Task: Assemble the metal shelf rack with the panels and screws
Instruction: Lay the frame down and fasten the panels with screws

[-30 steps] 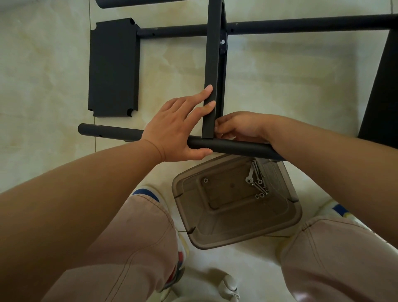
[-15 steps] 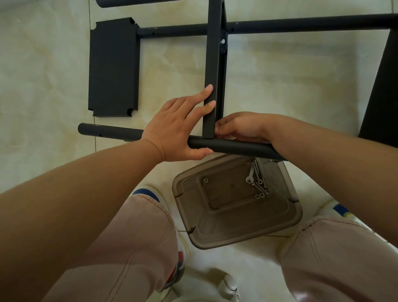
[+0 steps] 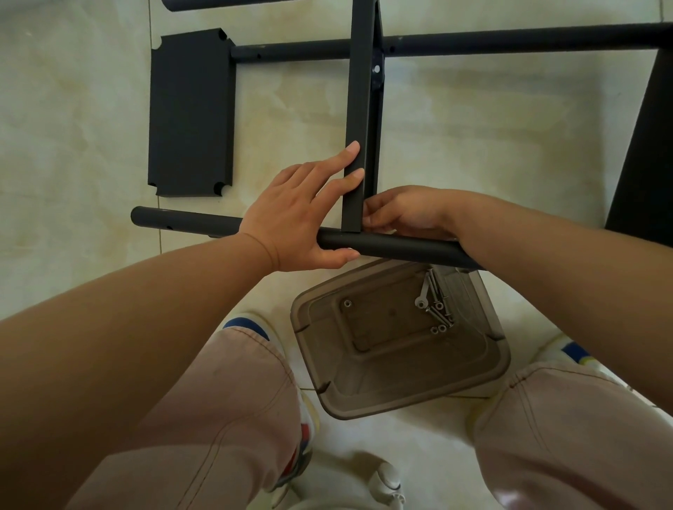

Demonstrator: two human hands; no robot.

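Observation:
A black shelf panel [image 3: 358, 109] stands on edge between two black metal poles, the near pole [image 3: 189, 222] and the far pole [image 3: 510, 42]. My left hand [image 3: 302, 214] wraps the near pole with the thumb under it and the fingers pressed flat on the panel's left face. Just right of the panel's near corner, my right hand [image 3: 404, 214] has its fingers pinched together at the joint; what they pinch is hidden. A loose black panel [image 3: 191, 113] lies flat on the floor to the left. Several silver screws [image 3: 435, 305] lie in a brown plastic box [image 3: 320, 364].
The brown box sits on the tiled floor between my knees. Another black panel [image 3: 644, 145] stands at the right edge. A third pole's end [image 3: 218, 3] shows at the top. A white object [image 3: 386, 480] lies near my feet.

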